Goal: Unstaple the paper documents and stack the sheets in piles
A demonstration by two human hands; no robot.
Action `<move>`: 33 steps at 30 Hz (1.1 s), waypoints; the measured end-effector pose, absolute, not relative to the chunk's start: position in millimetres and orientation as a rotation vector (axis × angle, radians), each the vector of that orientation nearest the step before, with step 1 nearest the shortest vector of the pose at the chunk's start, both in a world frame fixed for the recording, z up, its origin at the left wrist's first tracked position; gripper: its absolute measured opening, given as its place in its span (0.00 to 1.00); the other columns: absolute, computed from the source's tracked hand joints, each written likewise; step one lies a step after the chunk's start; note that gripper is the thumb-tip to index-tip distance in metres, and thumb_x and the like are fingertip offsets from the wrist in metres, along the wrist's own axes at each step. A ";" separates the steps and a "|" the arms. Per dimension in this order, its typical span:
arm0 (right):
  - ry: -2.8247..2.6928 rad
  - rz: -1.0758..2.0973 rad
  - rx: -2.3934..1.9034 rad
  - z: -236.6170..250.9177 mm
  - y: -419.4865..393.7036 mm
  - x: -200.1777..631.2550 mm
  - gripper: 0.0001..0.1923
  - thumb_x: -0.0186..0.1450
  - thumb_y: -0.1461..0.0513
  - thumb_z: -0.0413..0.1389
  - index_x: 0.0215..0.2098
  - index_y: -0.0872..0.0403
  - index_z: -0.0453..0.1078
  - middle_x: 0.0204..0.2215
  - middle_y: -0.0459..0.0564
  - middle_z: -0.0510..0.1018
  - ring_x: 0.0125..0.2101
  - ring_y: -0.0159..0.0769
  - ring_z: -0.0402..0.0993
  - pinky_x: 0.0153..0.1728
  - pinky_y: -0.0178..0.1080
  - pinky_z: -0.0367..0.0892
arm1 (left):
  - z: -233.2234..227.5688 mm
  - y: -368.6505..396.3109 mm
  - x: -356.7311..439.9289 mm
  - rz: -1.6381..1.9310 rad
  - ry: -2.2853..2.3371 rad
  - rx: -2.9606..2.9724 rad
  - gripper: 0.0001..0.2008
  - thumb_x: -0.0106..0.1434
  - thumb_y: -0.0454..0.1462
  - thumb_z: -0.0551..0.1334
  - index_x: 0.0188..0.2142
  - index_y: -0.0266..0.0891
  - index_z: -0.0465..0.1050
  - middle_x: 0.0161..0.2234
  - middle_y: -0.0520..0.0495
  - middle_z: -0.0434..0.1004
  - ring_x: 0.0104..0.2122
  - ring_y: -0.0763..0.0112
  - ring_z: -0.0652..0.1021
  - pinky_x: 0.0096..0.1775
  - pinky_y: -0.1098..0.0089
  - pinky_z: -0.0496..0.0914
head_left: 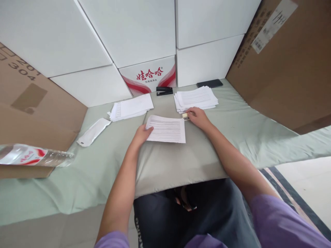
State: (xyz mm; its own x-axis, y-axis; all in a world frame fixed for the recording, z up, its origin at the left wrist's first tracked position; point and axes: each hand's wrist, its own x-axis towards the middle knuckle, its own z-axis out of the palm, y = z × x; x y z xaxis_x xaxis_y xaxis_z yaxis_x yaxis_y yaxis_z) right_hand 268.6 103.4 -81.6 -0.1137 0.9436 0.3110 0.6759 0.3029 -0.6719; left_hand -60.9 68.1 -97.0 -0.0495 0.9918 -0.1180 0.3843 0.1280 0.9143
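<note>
left hand (141, 135) on sheet (167, 129), right hand (197, 117) – small stapler (185, 116)

Our arms: both bare, stretched forward and converging. Our left hand (141, 133): palm down, fingers flat, thumb tucked toward the middle. Our right hand (197, 117): palm down, fingers curled inward, tips pinched close. Our wrists: straight. Purple sleeves at our shoulders.

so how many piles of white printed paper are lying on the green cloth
2 piles: one at left beyond the left hand, one beside the right hand. A single sheet lies between the hands.
</note>
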 end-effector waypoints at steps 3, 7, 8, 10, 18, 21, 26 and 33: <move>-1.878 0.481 -1.442 -81.4 102.5 267.0 0.15 0.62 0.61 0.50 0.40 0.52 0.78 0.43 0.53 0.81 0.46 0.47 0.73 0.53 0.49 0.63 | -97.9 68.7 -60.9 0.906 1.585 1.392 0.22 0.51 0.50 0.69 0.40 0.35 0.80 0.41 0.36 0.85 0.42 0.49 0.83 0.48 0.53 0.76; -1.894 0.451 -1.453 -84.3 103.4 265.0 0.14 0.62 0.62 0.50 0.39 0.51 0.77 0.41 0.52 0.82 0.46 0.47 0.72 0.52 0.49 0.62 | -97.7 69.1 -60.9 0.899 1.573 1.401 0.23 0.52 0.49 0.68 0.41 0.35 0.80 0.43 0.36 0.84 0.43 0.48 0.83 0.49 0.52 0.75; -1.899 0.440 -1.458 -85.3 103.9 264.6 0.13 0.63 0.62 0.50 0.38 0.51 0.76 0.41 0.52 0.82 0.45 0.47 0.72 0.52 0.49 0.62 | -97.6 69.2 -60.8 0.895 1.577 1.402 0.23 0.53 0.49 0.68 0.41 0.35 0.80 0.43 0.36 0.84 0.43 0.48 0.83 0.49 0.52 0.75; -1.908 0.423 -1.471 -87.1 104.9 264.0 0.12 0.63 0.61 0.50 0.37 0.50 0.76 0.41 0.52 0.82 0.45 0.47 0.71 0.52 0.49 0.61 | -97.2 69.4 -60.4 0.891 1.587 1.404 0.22 0.53 0.49 0.67 0.41 0.35 0.80 0.43 0.35 0.84 0.44 0.47 0.83 0.50 0.51 0.75; -1.916 0.469 -1.479 -89.1 107.0 264.5 0.11 0.64 0.61 0.50 0.35 0.50 0.75 0.42 0.52 0.81 0.46 0.49 0.69 0.54 0.52 0.56 | -93.0 66.6 -57.4 0.920 1.581 1.376 0.19 0.52 0.46 0.70 0.40 0.37 0.81 0.42 0.38 0.85 0.43 0.49 0.83 0.49 0.54 0.75; -1.889 0.489 -1.432 -88.5 107.8 265.2 0.11 0.64 0.61 0.50 0.35 0.50 0.75 0.39 0.50 0.82 0.45 0.47 0.69 0.53 0.50 0.58 | -93.7 66.7 -57.7 0.931 1.590 1.381 0.19 0.52 0.45 0.70 0.40 0.37 0.81 0.42 0.39 0.85 0.44 0.50 0.83 0.50 0.56 0.75; -1.874 0.496 -1.478 -86.7 107.6 263.8 0.11 0.64 0.61 0.49 0.35 0.50 0.74 0.37 0.49 0.81 0.44 0.47 0.69 0.53 0.51 0.57 | -96.3 68.0 -58.5 0.917 1.583 1.391 0.19 0.52 0.46 0.69 0.40 0.37 0.81 0.42 0.38 0.85 0.42 0.51 0.83 0.48 0.57 0.76; -1.909 0.476 -1.547 -85.6 105.8 260.3 0.10 0.64 0.62 0.49 0.34 0.50 0.73 0.40 0.51 0.82 0.47 0.50 0.68 0.53 0.54 0.55 | -91.3 65.5 -54.8 0.941 1.590 1.351 0.16 0.50 0.45 0.71 0.36 0.38 0.81 0.37 0.40 0.86 0.40 0.51 0.83 0.47 0.58 0.75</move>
